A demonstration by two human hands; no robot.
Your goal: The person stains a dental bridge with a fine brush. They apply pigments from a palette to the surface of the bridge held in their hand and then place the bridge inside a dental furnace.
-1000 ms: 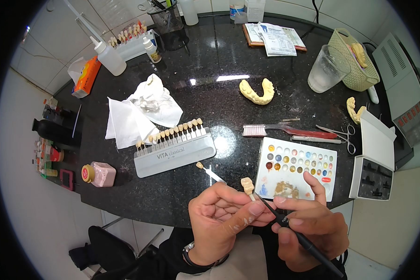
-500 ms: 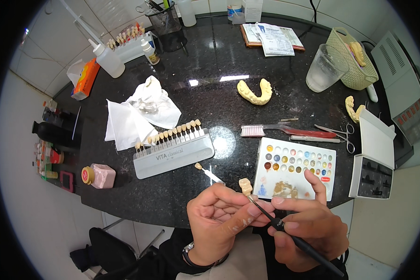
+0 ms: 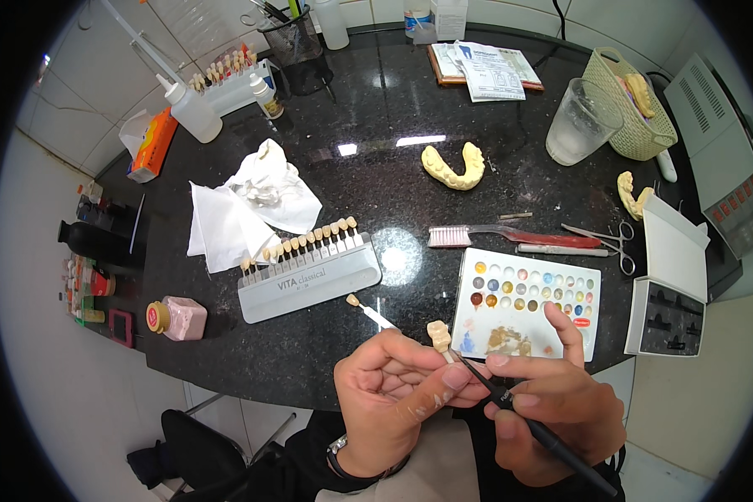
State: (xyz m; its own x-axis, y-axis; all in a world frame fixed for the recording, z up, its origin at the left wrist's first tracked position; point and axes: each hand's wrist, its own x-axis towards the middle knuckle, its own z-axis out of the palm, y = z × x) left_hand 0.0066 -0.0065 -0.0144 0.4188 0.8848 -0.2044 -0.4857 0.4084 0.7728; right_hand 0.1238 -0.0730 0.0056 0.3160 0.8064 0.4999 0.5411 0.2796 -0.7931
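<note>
Between its thumb and fingers my left hand (image 3: 393, 402) grips a pale, tooth-coloured dental crown piece (image 3: 438, 335) on a thin light stem. My right hand (image 3: 556, 410) is closed round a fine brush with a black handle (image 3: 565, 456), its little finger raised. The brush tip lies beside the stem, just below the crown piece; whether it touches cannot be told. Under the right fingers lies a white paint palette (image 3: 468, 289) with coloured wells and brown smears. A single shade tab (image 3: 375, 314) rests left of the crown piece, in front of a grey tooth shade guide (image 3: 309, 284).
Further back are a yellow dental arch model (image 3: 453, 171), a brush with a red handle (image 3: 544, 238), scissor-like forceps (image 3: 617, 243) and a glass (image 3: 579, 125). White tissues (image 3: 255, 192) and a pink jar (image 3: 184, 320) are on the left. An opened box (image 3: 668, 314) stands right.
The brush tip has shifted slightly right and down, away from the underside of the crown piece. Both hands keep their grips. The whole view has shifted slightly.
</note>
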